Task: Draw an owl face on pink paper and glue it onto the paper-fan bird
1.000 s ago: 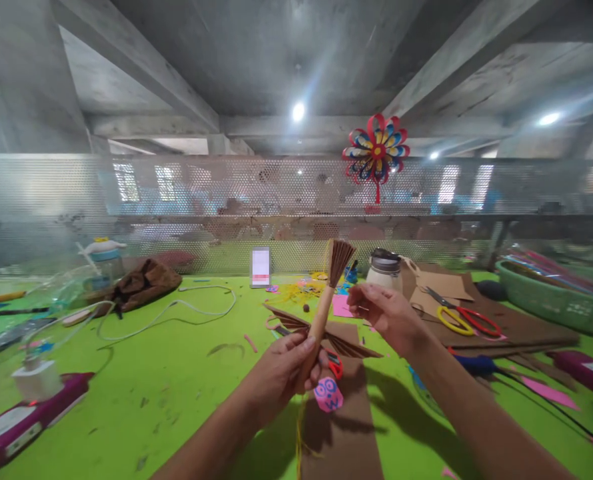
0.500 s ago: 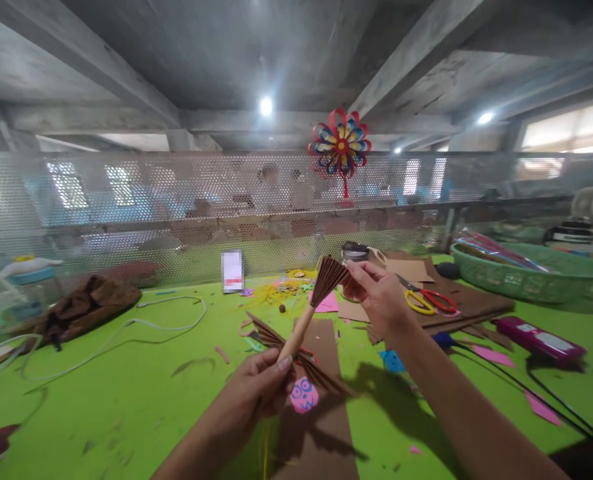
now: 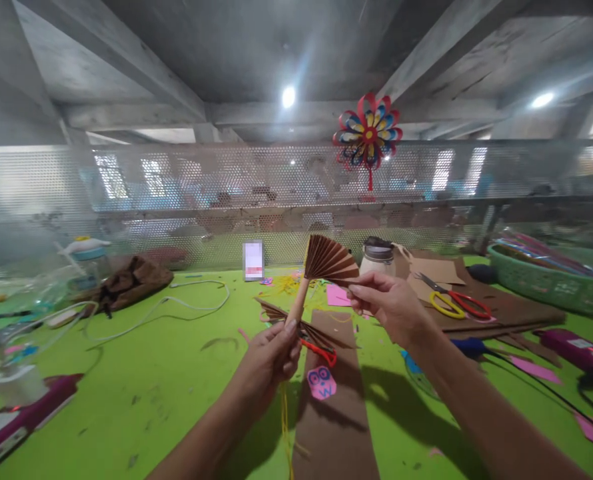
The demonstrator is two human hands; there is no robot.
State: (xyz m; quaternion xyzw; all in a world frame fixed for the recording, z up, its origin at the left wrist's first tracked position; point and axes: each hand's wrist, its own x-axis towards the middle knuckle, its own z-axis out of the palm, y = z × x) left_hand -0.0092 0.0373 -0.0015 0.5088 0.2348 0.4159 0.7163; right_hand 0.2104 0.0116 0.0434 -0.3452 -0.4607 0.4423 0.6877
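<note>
My left hand (image 3: 271,353) is closed round a tan paper tube (image 3: 298,303) that tilts upward. From the tube's top spreads a pleated brown paper fan (image 3: 330,260). The fingers of my right hand (image 3: 391,303) pinch the fan's right-hand edge. Two more pleated brown pieces (image 3: 321,333) stick out on either side of the tube near my left hand. Yellow string (image 3: 285,427) hangs below that hand. Beneath lies a brown paper strip (image 3: 336,433) bearing a pink paper face (image 3: 321,383) drawn in blue. Red scissor handles (image 3: 321,351) show partly behind the pleats.
Scissors with yellow and red handles (image 3: 459,303) lie on brown paper at right, near a jar (image 3: 378,255) and a green basket (image 3: 536,273). A phone (image 3: 253,260) stands at the back. White cable (image 3: 176,313), brown cloth (image 3: 136,283) and a purple power strip (image 3: 26,420) are at left.
The fan at the tube's top has spread wider as my right hand drew its edge outward to the right. The head view has shifted left.
</note>
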